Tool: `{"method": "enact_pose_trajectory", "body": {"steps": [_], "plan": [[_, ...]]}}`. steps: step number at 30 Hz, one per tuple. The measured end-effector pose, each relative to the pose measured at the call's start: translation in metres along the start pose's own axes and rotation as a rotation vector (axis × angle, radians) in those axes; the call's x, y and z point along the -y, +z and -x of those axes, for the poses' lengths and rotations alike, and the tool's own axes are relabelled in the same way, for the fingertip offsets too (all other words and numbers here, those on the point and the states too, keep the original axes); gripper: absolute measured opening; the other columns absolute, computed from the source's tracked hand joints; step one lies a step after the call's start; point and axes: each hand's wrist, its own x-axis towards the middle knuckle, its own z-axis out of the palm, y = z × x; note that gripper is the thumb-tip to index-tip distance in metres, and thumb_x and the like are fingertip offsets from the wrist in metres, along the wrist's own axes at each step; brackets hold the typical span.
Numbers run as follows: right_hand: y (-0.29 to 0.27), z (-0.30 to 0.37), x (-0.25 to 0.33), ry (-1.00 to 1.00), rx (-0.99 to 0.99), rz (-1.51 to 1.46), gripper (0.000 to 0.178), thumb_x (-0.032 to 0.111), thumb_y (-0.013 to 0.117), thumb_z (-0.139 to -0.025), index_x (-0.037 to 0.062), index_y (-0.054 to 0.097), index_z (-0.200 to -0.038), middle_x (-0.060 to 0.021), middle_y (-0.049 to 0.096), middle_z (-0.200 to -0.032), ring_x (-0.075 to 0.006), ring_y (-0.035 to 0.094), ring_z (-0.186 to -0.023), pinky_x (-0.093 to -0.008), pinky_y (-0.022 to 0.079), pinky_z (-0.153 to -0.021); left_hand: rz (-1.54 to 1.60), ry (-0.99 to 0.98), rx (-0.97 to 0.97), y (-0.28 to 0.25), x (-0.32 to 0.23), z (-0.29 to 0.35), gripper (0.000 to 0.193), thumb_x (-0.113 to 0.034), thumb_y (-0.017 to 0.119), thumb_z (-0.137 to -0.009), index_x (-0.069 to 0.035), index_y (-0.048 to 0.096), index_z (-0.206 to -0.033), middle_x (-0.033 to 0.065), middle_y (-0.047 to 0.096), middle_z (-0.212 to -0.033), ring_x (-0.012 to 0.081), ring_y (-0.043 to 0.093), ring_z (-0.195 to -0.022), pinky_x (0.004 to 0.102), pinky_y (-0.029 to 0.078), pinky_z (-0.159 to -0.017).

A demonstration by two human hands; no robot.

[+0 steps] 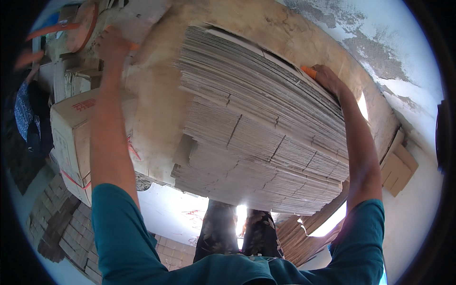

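A thick stack of grey-brown cardboard sheets (pixel 256 118) lies in front of me, its many layered edges facing me and dark vertical marks running across some of them. My right hand (pixel 328 80) is at the far right edge of the stack, orange covers on its fingers; it seems closed on the upper sheets, though some fingertips are hidden. Out to the far left, my left hand (pixel 115 45) reaches over the brown work surface (pixel 156 99), away from the stack. It is slightly blurred, with orange-covered digits spread apart and nothing visible in it.
Left of the stack stands a closed cardboard box (pixel 71 123). An orange curved object (pixel 85 28) is at the upper left. Another person's hand (pixel 29 58) and blue patterned clothing (pixel 27 111) show at the far left. Folded cardboard (pixel 399 166) leans by the peeling wall (pixel 380 52).
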Motion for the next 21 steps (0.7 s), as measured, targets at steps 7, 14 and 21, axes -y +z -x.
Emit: {"method": "enact_pose_trajectory", "body": {"steps": [7, 14, 21], "plan": [[-0.002, -0.007, -0.003, 0.024, 0.036, 0.106, 0.064, 0.057, 0.054, -0.092, -0.0044, 0.069, -0.102, -0.0138, 0.069, -0.087, -0.0197, 0.064, -0.084, -0.0335, 0.048, -0.080, 0.289, 0.032, 0.281, -0.074, 0.007, 0.002, 0.077, -0.046, 0.080, -0.071, -0.001, 0.051, -0.127, 0.0202, 0.059, -0.122, 0.0378, 0.055, -0.117, 0.0568, 0.042, -0.093], [-0.001, -0.006, -0.006, -0.075, 0.013, 0.050, 0.071, 0.063, 0.054, -0.089, -0.0063, 0.070, -0.085, -0.0168, 0.068, -0.080, -0.0216, 0.064, -0.078, -0.0379, 0.048, -0.077, 0.744, 0.059, 0.370, -0.050, -0.001, 0.014, 0.089, -0.037, 0.082, -0.066, 0.004, 0.044, -0.135, 0.0281, 0.058, -0.124, 0.0380, 0.056, -0.117, 0.0413, 0.044, -0.098], [0.003, -0.027, -0.027, -0.156, -0.053, 0.202, 0.068, 0.060, 0.051, -0.093, -0.0053, 0.070, -0.093, -0.0137, 0.068, -0.078, -0.0189, 0.061, -0.072, -0.0377, 0.047, -0.075, 0.549, 0.115, 0.323, -0.085, -0.032, 0.022, 0.084, -0.025, 0.078, -0.060, 0.006, 0.047, -0.132, 0.0271, 0.064, -0.111, 0.0395, 0.062, -0.106, 0.0430, 0.047, -0.092]]}}
